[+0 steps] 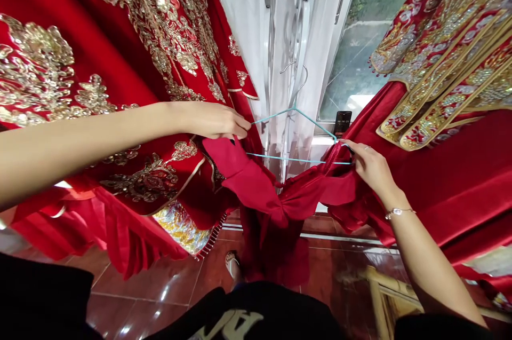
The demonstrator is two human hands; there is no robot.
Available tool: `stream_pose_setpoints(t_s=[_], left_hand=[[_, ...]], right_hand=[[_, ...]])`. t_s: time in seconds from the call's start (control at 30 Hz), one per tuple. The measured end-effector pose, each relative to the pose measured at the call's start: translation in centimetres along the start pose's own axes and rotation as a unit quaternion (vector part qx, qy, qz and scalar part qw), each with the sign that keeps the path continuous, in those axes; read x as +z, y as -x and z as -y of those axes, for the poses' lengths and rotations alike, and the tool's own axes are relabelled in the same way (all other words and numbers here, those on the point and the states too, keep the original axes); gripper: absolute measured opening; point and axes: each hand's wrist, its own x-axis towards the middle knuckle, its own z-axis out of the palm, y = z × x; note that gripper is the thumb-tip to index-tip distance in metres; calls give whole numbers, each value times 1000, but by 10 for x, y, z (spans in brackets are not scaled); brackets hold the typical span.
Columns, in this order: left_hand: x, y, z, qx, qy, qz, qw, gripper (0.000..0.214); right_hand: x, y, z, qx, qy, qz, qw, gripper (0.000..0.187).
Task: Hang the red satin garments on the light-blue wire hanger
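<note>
A plain red dress [260, 188] hangs in front of me between my hands, its skirt dropping toward the floor. A thin teal wire hanger [295, 108] with a silver hook stands upright at its top. My left hand [224, 119] pinches the dress's top edge at the hanger's left end; the fingertips hide just how the cloth meets the wire. At the opposite end, my right hand [372, 166] is closed on the dress's right shoulder, against the hanger's corner. A strip of the red cloth passes over the wire there.
Red gowns with gold beading [184, 57] hang close on the left. Another beaded red gown [460, 62] hangs on the right. White curtains [244, 4] and a window are behind, with a phone [343, 124] on the sill. A bamboo-like frame [378, 297] stands low right.
</note>
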Motion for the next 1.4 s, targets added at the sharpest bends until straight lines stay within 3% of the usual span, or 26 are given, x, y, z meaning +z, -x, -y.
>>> stream_pose_setpoints(t_s=[0.2, 0.4, 0.47, 0.57, 0.63, 0.7, 0.77, 0.87, 1.03, 1.1, 1.23, 1.3, 1.4], left_hand=[[-8, -25, -1, -27, 104, -7, 994, 14], [-67, -47, -14, -14, 92, -35, 995, 22], [-75, -45, -15, -25, 57, -34, 998, 26], [-56, -37, -9, -66, 2, -75, 995, 29], [-25, -34, -3, -103, -19, -157, 982, 33], [10, -34, 2, -152, -9, -215, 965, 41], [41, -38, 5, -197, 36, -214, 956, 50], [70, -45, 8, -209, 127, -235, 941, 55], [73, -47, 9, -140, 239, -272, 921, 62], [73, -46, 1, -176, 205, -293, 917, 54], [77, -39, -24, -299, 28, -328, 896, 41], [77, -32, -32, -340, -20, -314, 886, 38], [73, -19, -34, -357, -34, -257, 897, 40]], right_hand=[[4, 0, -4, -10, -4, -14, 1000, 61], [4, 1, -4, -15, -28, -13, 999, 61], [1, 2, -2, -8, -39, -11, 999, 60], [-6, 6, -1, 6, -91, -7, 996, 51], [-11, 10, -3, 16, -154, 3, 988, 50], [-15, 16, -8, 39, -234, 20, 971, 62], [-17, 21, -16, 92, -304, 28, 948, 67], [-13, 22, -28, 199, -306, 15, 931, 53], [4, 2, -33, 244, -240, 100, 934, 38], [10, -7, -30, 287, -260, 129, 913, 35], [18, -14, -24, 376, -287, 150, 868, 23], [20, -14, -21, 392, -308, 154, 853, 25], [20, -14, -19, 397, -328, 136, 847, 29]])
